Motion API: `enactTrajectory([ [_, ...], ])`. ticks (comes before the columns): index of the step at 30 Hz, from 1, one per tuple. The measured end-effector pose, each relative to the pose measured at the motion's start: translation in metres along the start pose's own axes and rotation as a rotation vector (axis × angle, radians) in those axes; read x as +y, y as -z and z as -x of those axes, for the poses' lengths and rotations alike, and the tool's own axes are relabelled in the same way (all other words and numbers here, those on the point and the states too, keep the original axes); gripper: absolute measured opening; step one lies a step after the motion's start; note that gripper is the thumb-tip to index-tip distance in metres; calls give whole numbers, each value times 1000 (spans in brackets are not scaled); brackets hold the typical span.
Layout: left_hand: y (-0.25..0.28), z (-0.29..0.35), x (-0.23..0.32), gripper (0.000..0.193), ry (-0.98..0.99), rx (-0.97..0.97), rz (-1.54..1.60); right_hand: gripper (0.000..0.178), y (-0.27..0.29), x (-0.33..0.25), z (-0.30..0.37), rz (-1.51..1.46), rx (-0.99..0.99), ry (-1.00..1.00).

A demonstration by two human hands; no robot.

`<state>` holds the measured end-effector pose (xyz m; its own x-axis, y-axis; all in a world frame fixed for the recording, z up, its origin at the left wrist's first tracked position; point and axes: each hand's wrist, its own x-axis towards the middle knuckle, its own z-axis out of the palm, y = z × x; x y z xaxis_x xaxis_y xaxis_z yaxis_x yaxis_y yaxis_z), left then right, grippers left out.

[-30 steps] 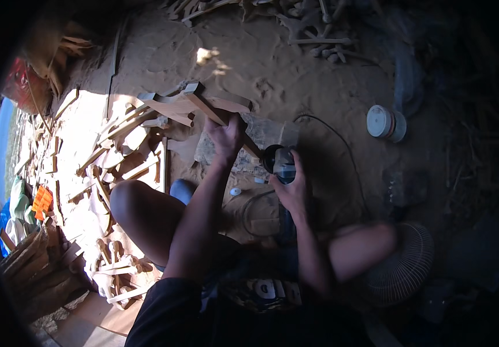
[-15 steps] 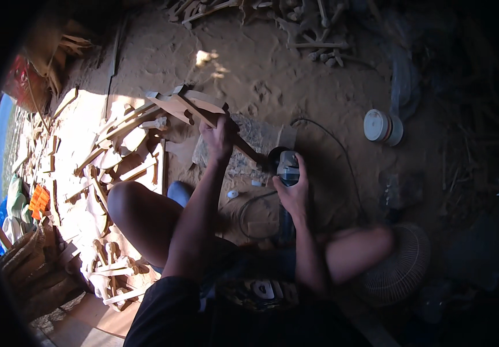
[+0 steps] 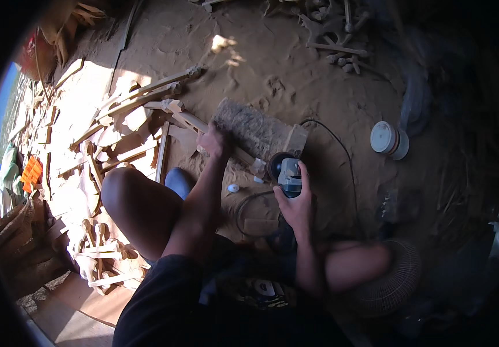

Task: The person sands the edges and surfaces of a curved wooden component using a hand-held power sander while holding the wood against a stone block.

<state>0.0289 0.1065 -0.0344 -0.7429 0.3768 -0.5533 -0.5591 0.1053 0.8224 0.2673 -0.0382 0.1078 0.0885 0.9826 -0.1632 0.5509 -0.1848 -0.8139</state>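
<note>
My left hand is closed around a long, pale, bone-like bar with a knobbed far end. The bar slants down to the right, and its near end lies close to the dark round disc of an angle grinder. Whether the disc touches the bar I cannot tell. My right hand grips the grinder by its grey-green body, thumb and fingers on either side. Behind the bar, a rough grey-brown block lies on the sand.
Pale bone-like lengths pile up in sunlight at the left; another heap lies at the far right. A dark cable curves across the sand. A white-lidded jar stands at the right, a round wire guard beside my knee.
The bar has come down lower and to the left with my left hand, uncovering more of the block. A broad pale shape beside the bar no longer shows. My right hand still holds the grinder.
</note>
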Motion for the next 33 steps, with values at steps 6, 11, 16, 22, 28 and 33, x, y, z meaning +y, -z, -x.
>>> enactTrajectory([
  [6,0,7,-3,20,-65,-168,61,89,-13,5,1,64,-30,127],
  [11,2,-4,-4,19,-254,-107,-57,91,-13,-15,7,134,-113,61],
  [16,-1,2,3,19,-279,-91,-158,88,-12,-2,9,61,2,88],
  [22,8,7,74,12,67,-836,458,86,34,-10,8,-55,223,4],
  [28,-24,40,127,26,382,-579,418,87,67,12,7,-120,369,16],
  [33,7,-15,40,31,336,-284,59,86,62,9,13,-184,328,88],
])
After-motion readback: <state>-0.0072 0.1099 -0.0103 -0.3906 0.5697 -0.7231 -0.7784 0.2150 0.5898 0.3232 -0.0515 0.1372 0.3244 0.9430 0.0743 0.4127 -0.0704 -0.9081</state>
